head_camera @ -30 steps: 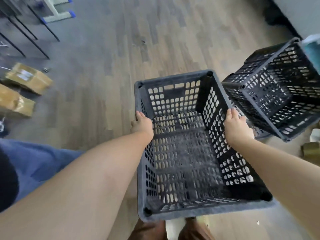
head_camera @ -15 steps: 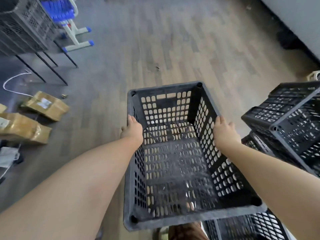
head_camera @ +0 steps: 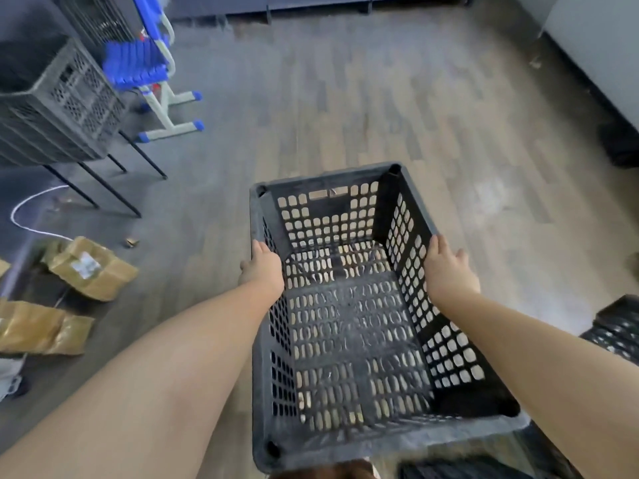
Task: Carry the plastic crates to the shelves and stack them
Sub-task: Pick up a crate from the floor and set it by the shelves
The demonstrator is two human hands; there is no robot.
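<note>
An empty black perforated plastic crate point(head_camera: 349, 340) hangs in front of me above the wooden floor, held by both long rims. My left hand point(head_camera: 263, 271) grips the left rim with its fingers curled over the edge. My right hand point(head_camera: 447, 271) grips the right rim the same way. More black crates point(head_camera: 615, 330) show at the right edge and along the bottom right. A grey crate point(head_camera: 65, 105) stands on a thin-legged black stand at the far left.
A blue and white frame point(head_camera: 155, 81) stands beside the grey crate. Brown wrapped parcels point(head_camera: 90, 271) and a white cable point(head_camera: 31, 216) lie on the floor at left. A dark low unit runs along the far wall. A light wall point(head_camera: 594, 46) closes the right.
The view has swung up and left while I carry the crate: the stacked black crates slid off to the right edge, and the grey crate, its stand and the far wall came into sight.
</note>
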